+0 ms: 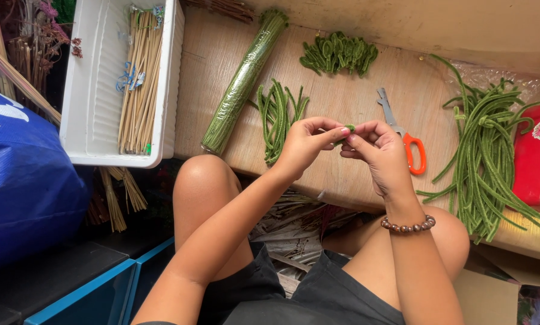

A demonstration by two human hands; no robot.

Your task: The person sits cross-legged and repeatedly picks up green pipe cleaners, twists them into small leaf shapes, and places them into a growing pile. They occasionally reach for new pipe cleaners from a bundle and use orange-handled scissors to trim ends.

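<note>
Right now my fingers (342, 133) on both hands pinch one small green fuzzy stem piece (349, 127), held between left hand (306, 144) and right hand (378, 150) above the wooden tabletop (342, 174). Its short axis runs left-right, both hands equally near. Orange-handled scissors (402, 132) lie just beyond; long chenille stems (486, 150) sprawl rightward.

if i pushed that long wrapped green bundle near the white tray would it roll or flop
The wrapped green bundle is a long round cylinder lying flat on the wooden board, so a sideways push would probably roll it. It lies straight and tightly wrapped, so it likely lifts fairly stiff. The glossy wrap may be slippery.
</note>
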